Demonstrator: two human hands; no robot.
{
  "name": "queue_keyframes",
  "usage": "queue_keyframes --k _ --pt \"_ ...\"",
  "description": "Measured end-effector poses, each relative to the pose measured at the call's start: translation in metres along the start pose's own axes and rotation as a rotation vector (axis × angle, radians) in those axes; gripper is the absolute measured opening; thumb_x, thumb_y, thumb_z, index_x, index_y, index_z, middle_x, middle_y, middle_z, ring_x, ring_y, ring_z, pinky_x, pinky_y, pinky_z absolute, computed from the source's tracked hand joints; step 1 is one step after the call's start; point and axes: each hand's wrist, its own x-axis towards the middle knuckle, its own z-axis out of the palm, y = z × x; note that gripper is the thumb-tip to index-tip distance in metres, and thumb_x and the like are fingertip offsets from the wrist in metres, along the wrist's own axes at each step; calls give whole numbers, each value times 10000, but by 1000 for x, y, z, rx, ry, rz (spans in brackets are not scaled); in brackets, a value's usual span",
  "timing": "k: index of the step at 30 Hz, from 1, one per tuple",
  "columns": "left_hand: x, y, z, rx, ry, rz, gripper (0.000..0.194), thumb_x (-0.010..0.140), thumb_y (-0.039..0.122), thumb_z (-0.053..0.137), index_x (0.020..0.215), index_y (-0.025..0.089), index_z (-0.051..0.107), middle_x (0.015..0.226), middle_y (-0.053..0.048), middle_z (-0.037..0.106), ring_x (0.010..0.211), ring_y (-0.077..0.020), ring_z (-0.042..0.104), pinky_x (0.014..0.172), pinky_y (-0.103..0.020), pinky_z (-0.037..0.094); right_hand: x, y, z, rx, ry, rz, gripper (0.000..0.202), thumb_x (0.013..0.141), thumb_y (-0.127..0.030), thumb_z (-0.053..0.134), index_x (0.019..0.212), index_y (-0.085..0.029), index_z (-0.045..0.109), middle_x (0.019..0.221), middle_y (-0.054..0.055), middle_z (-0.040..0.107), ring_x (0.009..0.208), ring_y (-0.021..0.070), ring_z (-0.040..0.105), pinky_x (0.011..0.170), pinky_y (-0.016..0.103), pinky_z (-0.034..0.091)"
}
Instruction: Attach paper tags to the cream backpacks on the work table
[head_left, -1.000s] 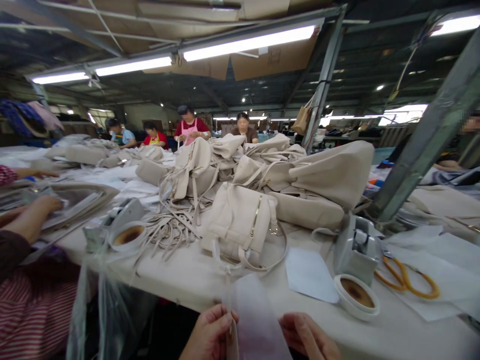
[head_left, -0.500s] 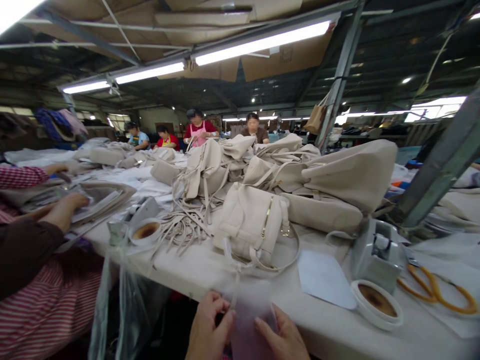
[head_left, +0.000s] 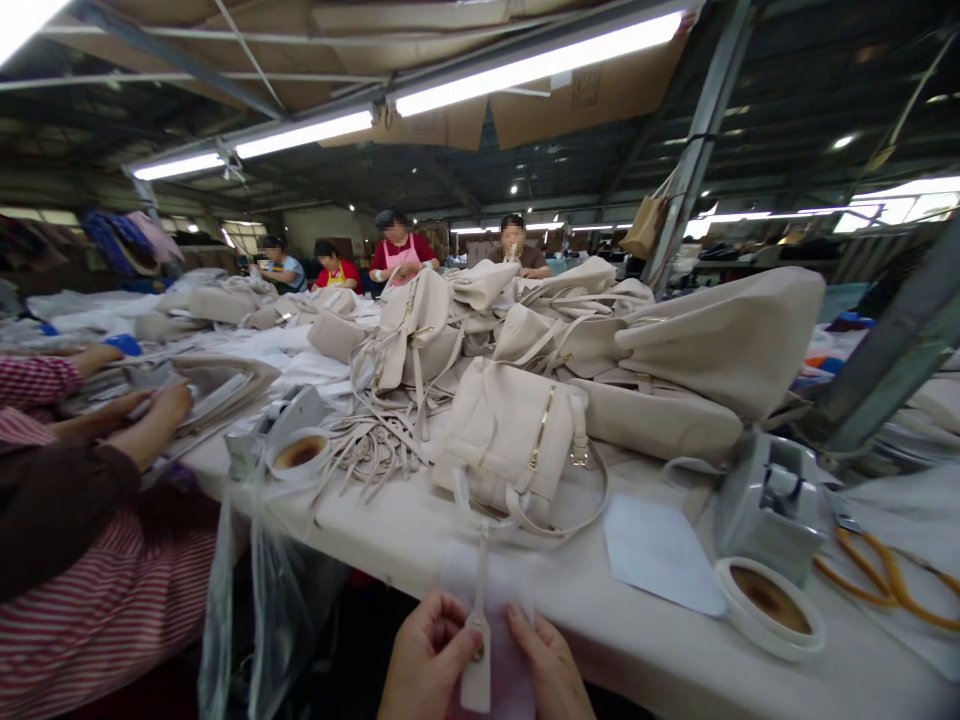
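My left hand (head_left: 424,650) is closed, its thumb pinching a narrow beige leather tag (head_left: 478,675) with a small metal stud. From the tag a thin strap runs up towards the front of a beige handbag (head_left: 491,440) with a gold zip and buckle. Behind the tag lies a thin translucent sheet (head_left: 506,645), slightly blurred. My right hand (head_left: 553,665) grips the sheet's right edge between thumb and fingers. Both hands are at the table's front edge, just below the handbag.
Beige bags (head_left: 720,350) are heaped behind, beside a pile of thin straps (head_left: 375,445). On the right are a tape dispenser (head_left: 772,500), a tape roll (head_left: 772,605), scissors (head_left: 889,575) and white paper (head_left: 660,555). A co-worker's hands (head_left: 161,415) work at left; other people sit across.
The leather tag now lies over the sheet under my left thumb, where before mainly the sheet showed. My right hand has shifted slightly left. The co-worker's hands at left have moved.
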Motion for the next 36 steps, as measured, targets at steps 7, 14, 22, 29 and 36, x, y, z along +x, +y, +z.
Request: queue_keyframes --k 7,14,22,29,36 --pt "-3 -4 0 115 15 59 429 664 557 732 763 195 526 561 32 588 528 -115 499 520 -221 359 -1 0 4 -182 63 -58 493 520 -419 895 864 -106 730 719 80 754 679 242 698 653 317 541" --pt "-2 12 -23 210 207 129 513 679 631 679 919 181 621 755 -7 639 696 -167 558 648 -258 432 -3 -4 10 -165 91 -71 538 509 -434 885 911 -117 722 790 101 771 745 280 716 723 370 566" --pt "9 1 -19 -433 -33 -234 497 535 576 820 725 138 681 679 -60 691 688 -220 638 680 -308 462 -3 -6 14 -173 84 -121 578 492 -476 882 933 -145 705 798 91 770 744 278 711 721 375 553" --pt "9 31 -2 -423 -127 -272 254 587 314 837 706 121 722 548 -31 658 595 -177 632 648 -276 467 -5 -14 14 -224 71 -148 591 507 -491 869 957 -156 685 792 84 763 722 264 700 700 360 547" --pt "22 52 25 -253 -158 -231 186 603 302 762 641 131 700 420 23 540 445 -127 495 523 -250 378 -8 -23 11 -255 83 -153 680 505 -490 865 1058 -157 652 776 75 754 721 274 701 676 341 546"
